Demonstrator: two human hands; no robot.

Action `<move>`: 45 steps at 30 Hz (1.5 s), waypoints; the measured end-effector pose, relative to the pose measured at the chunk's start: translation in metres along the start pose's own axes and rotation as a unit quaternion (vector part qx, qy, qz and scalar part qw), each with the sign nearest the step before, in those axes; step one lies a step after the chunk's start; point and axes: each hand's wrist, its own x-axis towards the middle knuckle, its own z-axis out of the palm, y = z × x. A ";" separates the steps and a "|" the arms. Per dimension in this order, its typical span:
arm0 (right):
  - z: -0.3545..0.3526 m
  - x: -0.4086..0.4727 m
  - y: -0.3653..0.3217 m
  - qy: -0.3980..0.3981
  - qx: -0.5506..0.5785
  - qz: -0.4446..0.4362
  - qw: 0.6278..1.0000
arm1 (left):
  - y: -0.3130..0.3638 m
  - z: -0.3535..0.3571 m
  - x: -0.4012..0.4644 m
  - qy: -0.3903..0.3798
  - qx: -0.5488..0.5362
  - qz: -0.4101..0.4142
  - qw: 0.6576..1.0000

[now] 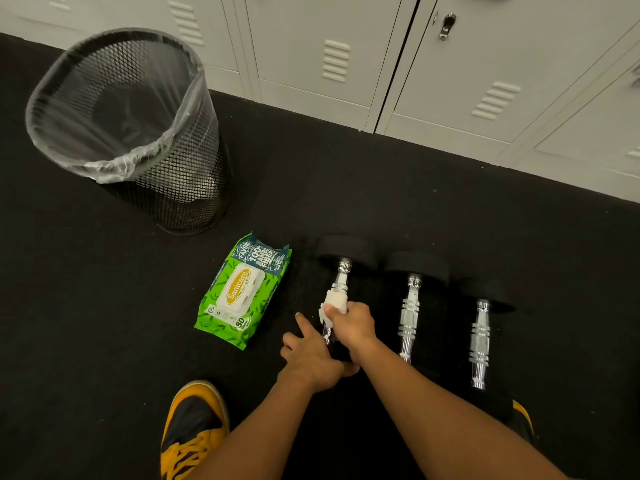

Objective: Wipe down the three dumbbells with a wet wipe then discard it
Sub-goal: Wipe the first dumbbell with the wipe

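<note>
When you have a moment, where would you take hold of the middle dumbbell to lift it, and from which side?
Probably the chrome handle of the middle dumbbell, at its ribbed centre, coming down from above. It lies flat on the floor with the handle bare and pointing toward the person, and the gaps to its neighbours leave room for fingers to curl round it.

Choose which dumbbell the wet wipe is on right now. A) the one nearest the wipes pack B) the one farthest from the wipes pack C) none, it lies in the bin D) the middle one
A: the right hand wraps the wet wipe round the handle of the dumbbell nearest the wipes pack.
</note>
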 end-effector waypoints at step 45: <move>-0.024 0.002 -0.011 0.050 -0.315 -0.398 0.860 | -0.005 0.000 0.002 0.000 -0.004 -0.001 1.000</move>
